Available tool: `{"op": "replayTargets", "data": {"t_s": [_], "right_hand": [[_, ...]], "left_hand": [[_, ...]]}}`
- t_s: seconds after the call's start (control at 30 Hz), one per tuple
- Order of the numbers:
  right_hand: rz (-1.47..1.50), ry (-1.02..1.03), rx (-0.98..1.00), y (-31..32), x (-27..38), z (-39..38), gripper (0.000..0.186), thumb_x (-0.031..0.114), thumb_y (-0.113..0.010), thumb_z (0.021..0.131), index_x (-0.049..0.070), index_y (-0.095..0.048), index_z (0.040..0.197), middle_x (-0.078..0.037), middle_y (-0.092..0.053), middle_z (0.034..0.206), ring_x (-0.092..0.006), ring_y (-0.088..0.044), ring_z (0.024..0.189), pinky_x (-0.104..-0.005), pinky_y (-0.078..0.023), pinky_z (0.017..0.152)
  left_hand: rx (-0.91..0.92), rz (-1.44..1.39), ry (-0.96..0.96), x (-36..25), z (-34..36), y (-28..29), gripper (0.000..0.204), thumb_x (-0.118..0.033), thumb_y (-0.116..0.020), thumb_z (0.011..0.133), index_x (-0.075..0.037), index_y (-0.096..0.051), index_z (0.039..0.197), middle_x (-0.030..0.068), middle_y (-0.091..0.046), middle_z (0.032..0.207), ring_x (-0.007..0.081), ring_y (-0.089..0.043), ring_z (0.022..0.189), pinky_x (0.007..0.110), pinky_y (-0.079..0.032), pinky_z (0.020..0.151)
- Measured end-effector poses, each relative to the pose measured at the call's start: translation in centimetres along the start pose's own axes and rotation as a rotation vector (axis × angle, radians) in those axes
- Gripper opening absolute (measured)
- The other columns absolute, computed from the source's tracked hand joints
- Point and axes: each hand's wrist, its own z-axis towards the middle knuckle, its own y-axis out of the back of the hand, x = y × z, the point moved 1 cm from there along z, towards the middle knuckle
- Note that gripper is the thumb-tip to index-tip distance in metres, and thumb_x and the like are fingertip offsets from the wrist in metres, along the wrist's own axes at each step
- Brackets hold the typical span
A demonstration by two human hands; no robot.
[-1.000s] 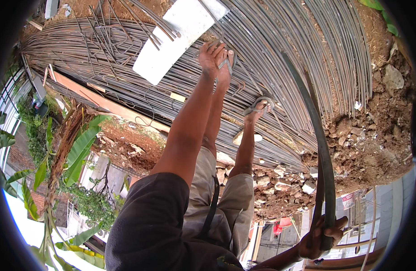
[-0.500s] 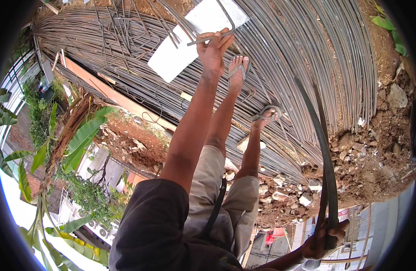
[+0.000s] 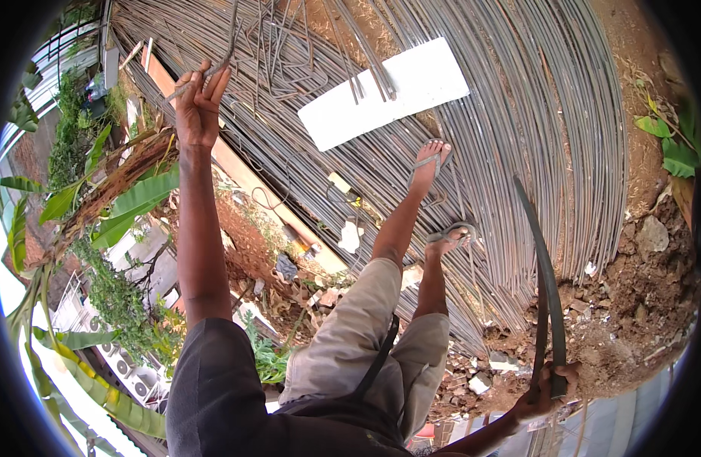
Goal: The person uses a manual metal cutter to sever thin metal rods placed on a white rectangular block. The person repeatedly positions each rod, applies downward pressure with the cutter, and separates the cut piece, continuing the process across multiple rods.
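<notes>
The left hand (image 3: 197, 110), fingers clamped round the bent rod (image 3: 230, 44), has swung from twelve to ten o'clock, carrying it clear of the white board (image 3: 423, 72). At four, the right hand (image 3: 546, 388) grips dark bars (image 3: 549, 289).

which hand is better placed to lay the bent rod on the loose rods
Probably the left hand: it holds the bent rod near the loose rods. The right hand is farther away and holds long dark bars.
</notes>
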Motion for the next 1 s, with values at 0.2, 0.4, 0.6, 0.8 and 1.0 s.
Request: {"op": "replayTargets", "data": {"t_s": [0.2,0.4,0.6,0.8,1.0], "right_hand": [[-0.113,0.048,-0.085,2.1,-1.2,1.1,0.013,-0.002,-0.065,0.084,0.001,-0.064,0.097,-0.006,-0.053,0.111,-0.0183,-0.058,0.086,-0.0304,-0.051,0.078],[-0.253,0.136,-0.123,1.6,1.2,4.1,0.008,0.002,-0.070,0.085,-0.001,-0.064,0.088,-0.005,-0.055,0.102,-0.0202,-0.057,0.071,-0.0306,-0.052,0.064],[-0.293,0.172,-0.107,0.6,1.9,7.0,0.010,0.004,-0.071,0.086,-0.003,-0.064,0.087,-0.005,-0.055,0.101,-0.0223,-0.056,0.072,-0.0325,-0.052,0.063],[-0.310,0.084,-0.172,0.7,2.1,4.9,0.011,0.004,-0.068,0.088,-0.004,-0.065,0.094,-0.006,-0.052,0.109,-0.0247,-0.056,0.087,-0.0361,-0.051,0.075],[-0.259,0.061,-0.177,0.2,1.2,4.4,0.015,0.005,-0.065,0.090,-0.005,-0.066,0.101,-0.008,-0.050,0.117,-0.0271,-0.056,0.102,-0.0397,-0.050,0.086]], "left_hand": [[-0.575,0.165,0.684,22.1,-4.1,11.8,0.094,-0.051,-0.059,0.105,0.004,-0.011,0.164,0.0299,-0.039,0.159,0.0417,-0.057,0.136,0.051,-0.062,0.103],[-0.367,0.729,0.655,42.4,-0.9,4.6,0.040,-0.025,-0.083,0.087,0.003,-0.068,0.111,0.0165,-0.075,0.103,0.0263,-0.075,0.097,0.037,-0.061,0.079],[-0.256,1.292,0.447,47.9,5.5,4.6,0.062,-0.033,-0.076,0.084,0.009,-0.052,0.122,0.0228,-0.074,0.095,0.0324,-0.074,0.091,0.039,-0.059,0.080],[-0.052,0.537,0.547,41.7,5.5,0.6,0.020,-0.019,-0.071,0.097,-0.005,-0.061,0.086,0.0027,-0.055,0.065,0.0145,-0.052,0.055,0.034,-0.047,0.053],[0.181,-0.024,0.458,31.3,2.9,-10.1,0.024,-0.030,-0.068,0.105,-0.009,-0.064,0.095,0.0009,-0.063,0.072,0.0078,-0.051,0.055,0.030,-0.046,0.052]]}}
